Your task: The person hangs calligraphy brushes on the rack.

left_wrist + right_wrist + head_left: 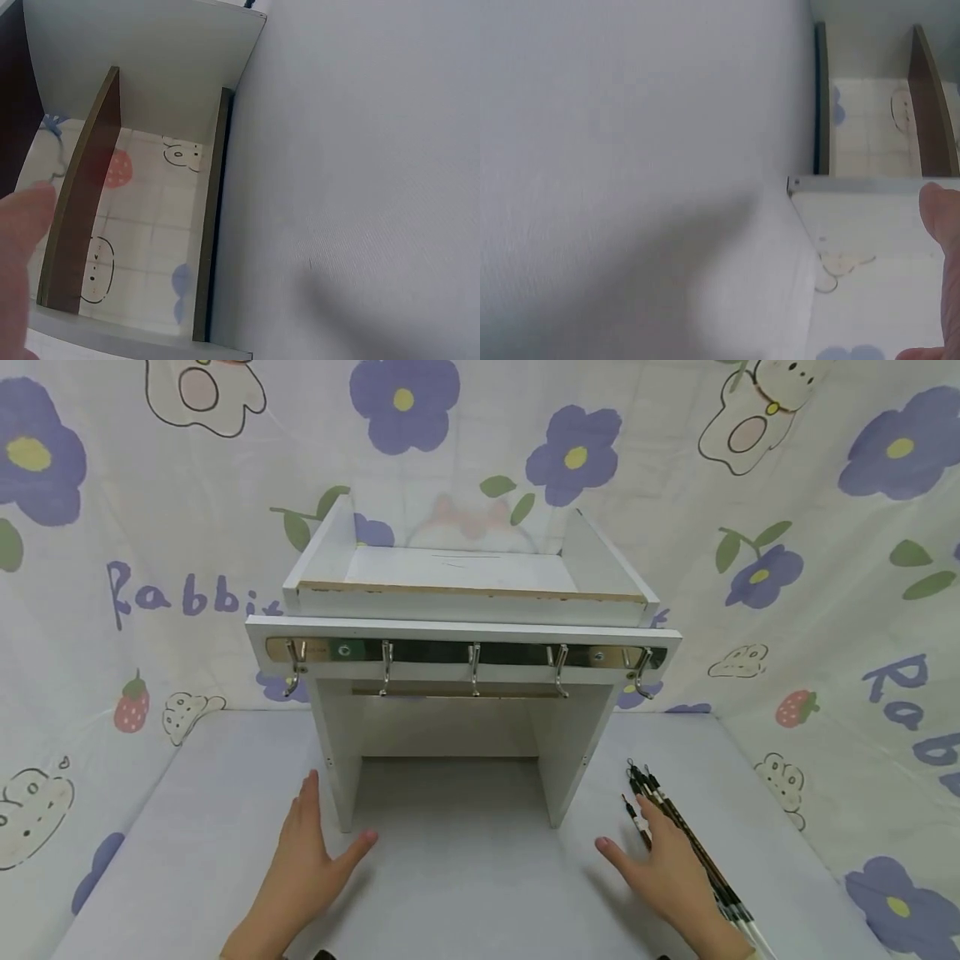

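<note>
A white rack (450, 627) with a top tray (465, 568) and two side panels stands on the table. Along its front runs a shiny strip carrying several metal hooks (474, 668). My left hand (300, 864) is beside the left panel, fingers straight and thumb spread, holding nothing. To the right, my right hand (671, 881) has the same spread shape and nothing in its grip. Several brushes (697, 852) with loops at their ends lie partly behind it; whether it touches them I cannot tell. Each wrist view shows the rack's open inside and part of that hand.
A white cloth covers the table (465, 893). Behind and at both sides hangs a curtain (480, 435) printed with purple flowers, strawberries and cartoon animals. The rack's back edge is near the curtain.
</note>
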